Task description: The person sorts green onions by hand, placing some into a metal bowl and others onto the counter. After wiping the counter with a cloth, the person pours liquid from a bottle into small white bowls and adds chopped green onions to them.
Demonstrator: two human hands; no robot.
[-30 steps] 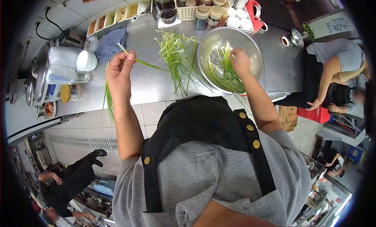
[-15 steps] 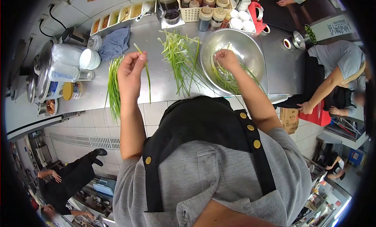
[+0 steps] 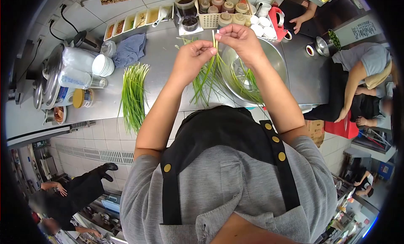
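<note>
My left hand [image 3: 194, 58] pinches the pale upper ends of a few chives [image 3: 215, 40], whose green leaves hang below. Close beside it, my right hand [image 3: 240, 42] has thumb and finger closed at the same pale ends. Both are held above the counter between a loose pile of chives [image 3: 204, 90] and a large steel bowl [image 3: 280, 69], partly hidden behind my right hand and forearm. More chives [image 3: 249, 85] lie in the bowl. A neat bunch of chives [image 3: 134, 92] rests to the left, its green tips hanging over the counter's front edge.
Left on the counter are a blue cloth [image 3: 129, 49], stacked white bowls [image 3: 102, 65] and a yellow-lidded jar [image 3: 83, 98]. A condiment tray [image 3: 136, 23] and a basket of bottles [image 3: 210, 21] line the back. A co-worker [image 3: 364, 61] stands at the right.
My left hand has moved right, from above the neat bunch to the middle, with chives in it. My right hand has risen out of the bowl to meet it.
</note>
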